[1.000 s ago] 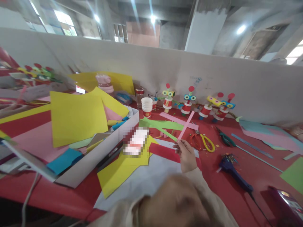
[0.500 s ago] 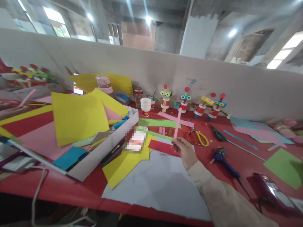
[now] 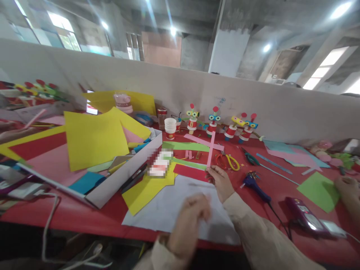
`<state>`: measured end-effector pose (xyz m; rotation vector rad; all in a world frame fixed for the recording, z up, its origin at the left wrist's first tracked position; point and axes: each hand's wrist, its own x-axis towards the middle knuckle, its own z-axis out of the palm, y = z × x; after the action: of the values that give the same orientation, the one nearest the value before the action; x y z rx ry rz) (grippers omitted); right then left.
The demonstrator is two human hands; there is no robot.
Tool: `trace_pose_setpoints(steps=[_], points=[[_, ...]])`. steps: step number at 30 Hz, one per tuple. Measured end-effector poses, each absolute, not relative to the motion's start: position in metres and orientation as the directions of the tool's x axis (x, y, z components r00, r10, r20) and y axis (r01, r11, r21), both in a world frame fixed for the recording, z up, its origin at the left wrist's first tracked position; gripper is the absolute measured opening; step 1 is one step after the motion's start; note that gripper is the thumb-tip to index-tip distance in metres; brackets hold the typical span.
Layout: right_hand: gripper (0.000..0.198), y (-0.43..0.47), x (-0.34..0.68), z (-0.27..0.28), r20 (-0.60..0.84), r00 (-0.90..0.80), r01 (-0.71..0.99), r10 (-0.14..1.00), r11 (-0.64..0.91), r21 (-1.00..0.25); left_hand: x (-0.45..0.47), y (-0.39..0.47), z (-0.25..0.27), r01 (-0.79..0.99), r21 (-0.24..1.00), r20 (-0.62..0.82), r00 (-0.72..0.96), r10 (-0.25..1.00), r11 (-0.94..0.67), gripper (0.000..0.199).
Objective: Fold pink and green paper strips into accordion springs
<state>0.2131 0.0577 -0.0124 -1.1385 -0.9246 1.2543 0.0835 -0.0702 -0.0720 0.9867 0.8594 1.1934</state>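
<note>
Strip [image 3: 210, 149] of pink paper stands nearly upright in your right hand [image 3: 222, 181], pinched at its lower end between thumb and fingertips, so that its length rises clear of the clutter and shows above the table [image 3: 281, 187]; the grip is low, likely to leave most of the strip free to view; your left hand [image 3: 187, 225] hangs blurred in the near foreground, fingers curled loosely together, holding nothing that I can make out, apart from the strip and below it; under both hands lies a white sheet [image 3: 180, 208], which gives you a plain working surface over the red cloth; a red piece [image 3: 189, 172] sits just beside your right hand, touching the sheet's far edge; scissors [image 3: 229, 161] with yellow and red handles rest near the strip's right side, within easy reach; a blue glue gun [image 3: 254, 183] lies further right with its cord trailing toward you; a second pink strip [image 3: 201, 141] lies flat behind the held one, so the two appear crossed from this view; green paper [image 3: 185, 146] is spread beside it; four paper-cup figures [image 3: 213, 123] stand in a row against the back wall, kept out of the working area; a box [image 3: 123, 176] with yellow paper [image 3: 94, 138] propped over it occupies the left; another person's hand [image 3: 347, 185] rests at the far right edge.
</note>
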Motion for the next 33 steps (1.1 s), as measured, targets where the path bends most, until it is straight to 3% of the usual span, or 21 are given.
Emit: trace_pose_setpoints(steps=[3, 5, 8, 13, 21, 29, 33], points=[[0.025, 0.047, 0.201, -0.013, -0.07, 0.109, -0.253, 0.992, -0.041, -0.967, 0.058, 0.004, -0.029, -0.18, 0.983, -0.05, -0.054, 0.997, 0.04, 0.011], [0.024, 0.04, 0.189, -0.016, -0.072, 0.113, -0.297, 0.991, -0.035, -0.954, 0.051, 0.025, -0.014, -0.138, 0.99, -0.028, -0.098, 0.995, 0.014, 0.019], [0.021, 0.03, 0.17, -0.023, -0.029, 0.133, -0.318, 0.991, 0.015, -0.948, 0.052, 0.025, -0.018, -0.18, 0.984, -0.002, -0.031, 1.0, -0.003, 0.02], [0.018, 0.022, 0.158, -0.037, 0.028, 0.15, -0.222, 0.988, 0.062, -0.973, 0.056, 0.02, -0.043, -0.285, 0.958, -0.004, -0.101, 0.995, -0.025, 0.016], [0.011, 0.021, 0.176, -0.048, 0.087, 0.111, -0.067, 0.99, 0.094, -0.993, 0.055, 0.02, -0.04, -0.359, 0.933, -0.001, 0.002, 1.0, 0.001, 0.017], [0.032, 0.013, 0.174, -0.061, 0.18, 0.022, -0.1, 0.983, 0.181, -0.978, 0.051, 0.021, -0.049, -0.429, 0.902, -0.027, 0.039, 0.999, 0.041, 0.016], [0.028, 0.016, 0.173, -0.065, 0.216, 0.057, -0.097, 0.975, 0.221, -0.971, 0.052, 0.024, -0.053, -0.417, 0.908, -0.014, 0.057, 0.998, 0.036, 0.017]])
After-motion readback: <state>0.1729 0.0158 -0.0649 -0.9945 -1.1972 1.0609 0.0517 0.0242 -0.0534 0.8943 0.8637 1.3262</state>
